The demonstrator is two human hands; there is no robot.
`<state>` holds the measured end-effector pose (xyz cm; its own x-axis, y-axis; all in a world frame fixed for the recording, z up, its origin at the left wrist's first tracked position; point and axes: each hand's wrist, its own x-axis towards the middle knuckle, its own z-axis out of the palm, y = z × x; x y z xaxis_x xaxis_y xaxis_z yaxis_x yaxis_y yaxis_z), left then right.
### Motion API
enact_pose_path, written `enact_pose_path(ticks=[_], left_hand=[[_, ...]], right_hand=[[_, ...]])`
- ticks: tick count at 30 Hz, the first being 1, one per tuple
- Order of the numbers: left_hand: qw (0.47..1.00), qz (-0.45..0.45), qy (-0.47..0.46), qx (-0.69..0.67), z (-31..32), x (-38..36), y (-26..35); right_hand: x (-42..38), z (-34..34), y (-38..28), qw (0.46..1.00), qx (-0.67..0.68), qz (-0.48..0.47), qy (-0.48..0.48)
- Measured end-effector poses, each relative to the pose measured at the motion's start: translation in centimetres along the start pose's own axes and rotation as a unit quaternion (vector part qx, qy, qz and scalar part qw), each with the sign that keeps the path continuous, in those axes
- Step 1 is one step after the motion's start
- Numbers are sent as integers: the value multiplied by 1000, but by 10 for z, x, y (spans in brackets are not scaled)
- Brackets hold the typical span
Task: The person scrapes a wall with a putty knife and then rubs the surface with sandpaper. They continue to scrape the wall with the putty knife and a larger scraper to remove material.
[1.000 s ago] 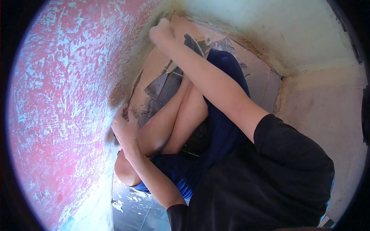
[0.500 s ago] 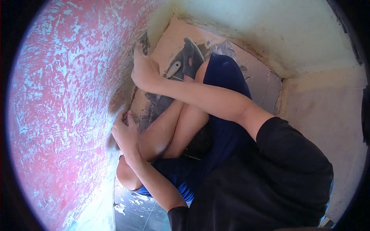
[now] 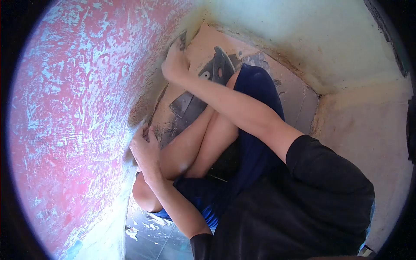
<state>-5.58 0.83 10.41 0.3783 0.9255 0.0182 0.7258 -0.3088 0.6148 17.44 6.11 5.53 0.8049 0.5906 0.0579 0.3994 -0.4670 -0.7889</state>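
My right hand (image 3: 175, 65) is closed on a thin, dark grey piece (image 3: 182, 40) and holds it at the lower part of the pink and white scraped wall (image 3: 78, 99). What the piece is cannot be made out. Lower in the view, my left hand (image 3: 145, 147) rests by the foot of the same wall, its fingers loosely curled and apart, with nothing visible in them. A scraper (image 3: 183, 104) with a wide dark blade lies on the floor between my right forearm and the wall; its pale handle end with a hole shows beyond the forearm.
My crossed legs (image 3: 186, 145) fill the middle of the dusty floor (image 3: 210, 37). A dark sandal (image 3: 221, 69) is beside the handle. Pale walls (image 3: 286, 26) close in the corner at the top and right. White flakes (image 3: 131, 234) lie on dark tiles at the lower left.
My right hand and the grey piece have moved up and to the right along the wall. The view has shifted slightly, and my forearm now covers part of the scraper's handle.
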Motion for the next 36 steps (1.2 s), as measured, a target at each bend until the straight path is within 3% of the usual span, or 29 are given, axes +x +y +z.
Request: enact_pose_path(ticks=[2, 4, 5, 6, 7, 8, 9, 11, 12, 13, 15, 17, 19, 20, 24, 26, 27, 29, 30, 31, 34, 35, 36], left_hand=[[1000, 22, 12, 8, 1, 5, 3], [999, -25, -21, -19, -1, 7, 9], [999, -28, -26, -15, -2, 2, 7], [999, -31, -22, -11, -3, 0, 6], [999, -32, -13, -11, -4, 2, 5], [999, -31, -11, -13, -3, 3, 2], [1000, -17, -9, 0, -1, 5, -1], [1000, -2, -11, 14, 1, 10, 1], [1000, -16, -14, -2, 0, 13, 8], [999, -31, -18, -17, -1, 11, 11], [999, -27, -19, -15, -2, 3, 8], [999, -20, -11, -23, -3, 2, 8], [1000, -7, -17, -3, -1, 4, 9], [1000, -8, -19, -2, 1, 7, 10], [1000, -7, -10, -7, -1, 2, 6], [1000, -11, -3, -6, -1, 3, 2], [1000, -13, -8, -5, 1, 6, 0], [1000, -18, -17, -1, 3, 10, 1], [1000, -16, -16, -7, 1, 11, 8], [1000, -15, -14, -11, -1, 9, 10], [1000, 8, 3, 17, -1, 3, -4], [1000, 8, 6, 15, -2, 5, -3], [1000, 3, 3, 12, -1, 6, 0]], right_hand=[[-5, 4, 4, 998, -9, -40, 36], [-3, 11, 12, 979, -41, -137, 148], [12, -1, 14, 980, -41, -131, 145], [43, -24, 9, 999, -21, -28, -6], [63, -37, 2, 985, -1, 70, -155], [52, -21, 4, 996, -2, 60, -71], [30, -24, -3, 996, -4, 57, -69], [-14, -33, -17, 986, -80, -22, -145], [-13, -22, -3, 992, -62, -103, -41], [8, -13, 7, 992, -62, -98, -43], [52, -20, 1, 999, -12, 45, -7], [27, -19, -1, 997, 23, 54, -49], [-7, 19, 14, 985, -47, -112, 123], [-25, -17, -5, 990, -53, -72, -113], [29, -14, 4, 998, -15, -17, -52], [36, -17, 2, 993, -6, 45, -110], [22, -21, -2, 993, -8, 43, -109], [-26, -24, -12, 981, -82, -95, -146], [-18, -15, -5, 987, -101, -111, -57], [-2, -18, 0, 988, -100, -106, -61], [63, -26, 1, 992, 20, 82, -98], [48, -24, -4, 992, 19, 78, -98], [15, -21, -10, 997, -49, 3, -64]])
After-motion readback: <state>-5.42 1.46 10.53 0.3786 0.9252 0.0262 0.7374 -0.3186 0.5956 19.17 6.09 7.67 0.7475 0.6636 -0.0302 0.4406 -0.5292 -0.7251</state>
